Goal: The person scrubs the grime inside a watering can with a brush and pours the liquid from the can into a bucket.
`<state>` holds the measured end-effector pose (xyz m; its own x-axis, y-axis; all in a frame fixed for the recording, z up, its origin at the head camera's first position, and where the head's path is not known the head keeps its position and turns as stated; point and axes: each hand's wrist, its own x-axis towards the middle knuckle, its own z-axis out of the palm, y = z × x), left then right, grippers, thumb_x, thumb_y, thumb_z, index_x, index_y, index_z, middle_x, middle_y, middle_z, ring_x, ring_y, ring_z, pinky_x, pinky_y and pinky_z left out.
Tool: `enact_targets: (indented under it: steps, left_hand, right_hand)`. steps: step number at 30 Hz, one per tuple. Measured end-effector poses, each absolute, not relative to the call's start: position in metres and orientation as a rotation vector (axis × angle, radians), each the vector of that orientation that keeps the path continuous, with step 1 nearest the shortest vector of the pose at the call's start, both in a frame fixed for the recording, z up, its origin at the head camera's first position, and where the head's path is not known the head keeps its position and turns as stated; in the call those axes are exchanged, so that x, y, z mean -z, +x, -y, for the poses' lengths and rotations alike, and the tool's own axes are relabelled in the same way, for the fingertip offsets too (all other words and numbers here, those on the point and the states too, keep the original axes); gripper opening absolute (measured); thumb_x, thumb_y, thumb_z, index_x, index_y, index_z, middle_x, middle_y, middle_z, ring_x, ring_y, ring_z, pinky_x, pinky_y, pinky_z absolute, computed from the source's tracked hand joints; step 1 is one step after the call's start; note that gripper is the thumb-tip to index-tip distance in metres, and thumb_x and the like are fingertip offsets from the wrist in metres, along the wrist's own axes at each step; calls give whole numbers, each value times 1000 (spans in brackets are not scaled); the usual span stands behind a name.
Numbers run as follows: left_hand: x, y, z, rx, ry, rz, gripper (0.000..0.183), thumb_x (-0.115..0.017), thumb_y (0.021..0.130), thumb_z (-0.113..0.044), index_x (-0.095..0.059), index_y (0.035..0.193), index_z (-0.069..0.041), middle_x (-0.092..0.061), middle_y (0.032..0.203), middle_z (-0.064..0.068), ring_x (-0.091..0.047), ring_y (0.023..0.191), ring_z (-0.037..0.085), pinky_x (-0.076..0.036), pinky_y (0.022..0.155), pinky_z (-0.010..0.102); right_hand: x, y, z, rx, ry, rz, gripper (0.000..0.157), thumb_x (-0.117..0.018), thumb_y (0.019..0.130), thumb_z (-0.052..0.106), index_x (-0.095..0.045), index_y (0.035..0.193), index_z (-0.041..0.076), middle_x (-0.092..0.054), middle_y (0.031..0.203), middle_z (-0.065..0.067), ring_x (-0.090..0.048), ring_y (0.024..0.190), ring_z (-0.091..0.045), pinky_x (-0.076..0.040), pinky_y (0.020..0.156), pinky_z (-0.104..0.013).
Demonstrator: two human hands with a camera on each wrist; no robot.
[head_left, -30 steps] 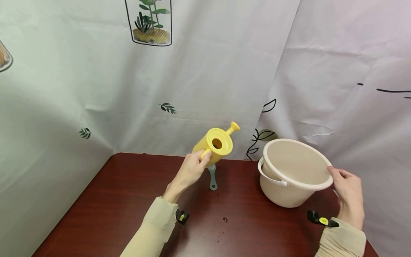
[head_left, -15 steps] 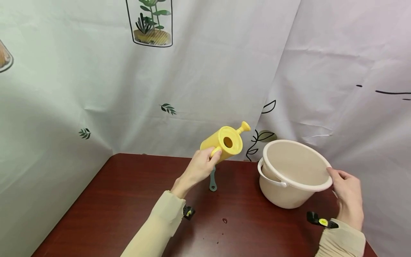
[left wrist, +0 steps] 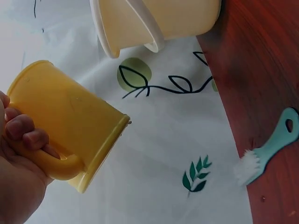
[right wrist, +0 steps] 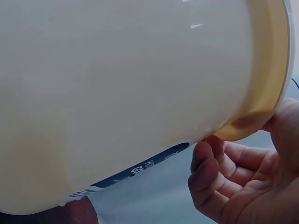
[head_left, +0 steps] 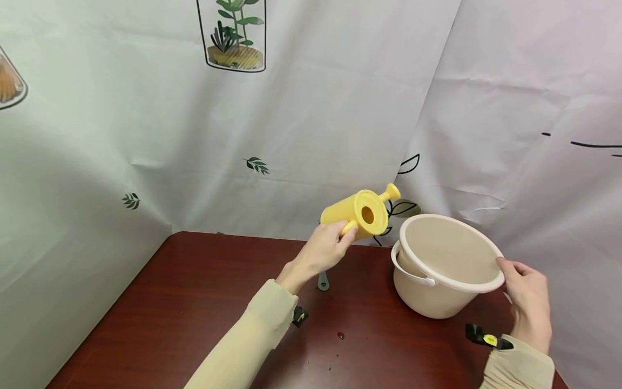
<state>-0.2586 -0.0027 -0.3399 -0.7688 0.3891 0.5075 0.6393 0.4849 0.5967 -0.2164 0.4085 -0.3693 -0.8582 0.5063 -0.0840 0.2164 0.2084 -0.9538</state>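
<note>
My left hand (head_left: pixel 324 247) grips the handle of a yellow watering can (head_left: pixel 335 209), its fingers curled round the handle in the left wrist view. The can hangs above the back of the table, tipped with its round top opening and spout toward the right. To its right a cream bucket (head_left: pixel 432 300) stands on the table, its white carry handle (head_left: pixel 410 275) hanging on the near left side. My right hand (head_left: pixel 527 289) pinches the bucket's right rim, thumb at the rim and fingers curled beneath it in the right wrist view. A dark label (right wrist: pixel 140 167) shows on the bucket's wall.
A brush (left wrist: pixel 275 142) with a teal handle and white bristles lies near the table's back edge, partly hidden by my left hand in the head view. Several small drops (head_left: pixel 340 335) spot the dark red table (head_left: pixel 194 302). A printed white cloth (head_left: pixel 311 108) hangs behind.
My left hand has carried the watering can to the right, toward the bucket, tipping it slightly further. My right hand and the bucket have stayed in place.
</note>
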Motion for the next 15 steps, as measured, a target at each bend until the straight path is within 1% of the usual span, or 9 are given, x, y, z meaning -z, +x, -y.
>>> enact_targets:
  steps: [6, 12, 15]
  left_hand:
    - [331, -265, -14, 1054, -941, 2421, 35, -45, 105, -32, -46, 74, -15, -43, 62, -2, -41, 52, 11, -35, 50, 22]
    - [317, -272, -29, 920, -1016, 2405, 34, -46, 104, -31, -47, 73, -16, -44, 62, -3, -43, 55, 10, -36, 53, 22]
    - [312, -276, -36, 846, -1059, 2386, 34, -47, 104, -28, -47, 72, -16, -44, 63, -4, -43, 56, 9, -35, 53, 21]
  right_hand:
    - [370, -217, -408, -1670, -677, 2252, 24, -61, 94, 40, -64, 71, 32, -58, 67, 9, -55, 62, -7, -45, 59, -20]
    - [370, -217, -410, -1658, -669, 2274, 22, -60, 95, 42, -66, 81, 26, -58, 70, 9, -55, 64, -7, -46, 60, -21]
    - [370, -217, -410, -1661, -659, 2282, 22, -59, 95, 43, -65, 79, 28, -58, 70, 9, -55, 64, -7, -46, 61, -20]
